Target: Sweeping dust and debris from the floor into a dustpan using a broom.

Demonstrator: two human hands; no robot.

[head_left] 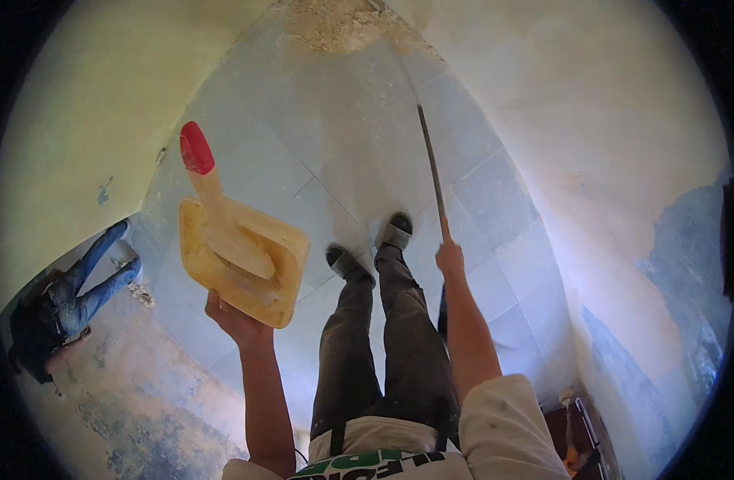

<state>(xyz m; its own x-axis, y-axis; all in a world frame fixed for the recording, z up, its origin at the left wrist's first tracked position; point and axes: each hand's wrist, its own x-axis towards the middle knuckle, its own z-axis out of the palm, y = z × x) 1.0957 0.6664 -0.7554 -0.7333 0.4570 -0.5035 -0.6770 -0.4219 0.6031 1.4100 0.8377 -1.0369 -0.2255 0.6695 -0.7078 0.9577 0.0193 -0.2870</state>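
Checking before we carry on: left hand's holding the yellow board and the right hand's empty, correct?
Not quite: the right hand isn't empty; it grips a long thin tool, as the head view shows. The left hand does hold the yellow board.

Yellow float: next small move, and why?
I'd probably lower the thin pole to the tiled floor, freeing the right hand. The left hand holds the yellow float by its near edge, and the red-tipped handle is ungripped, so a free hand could take it.
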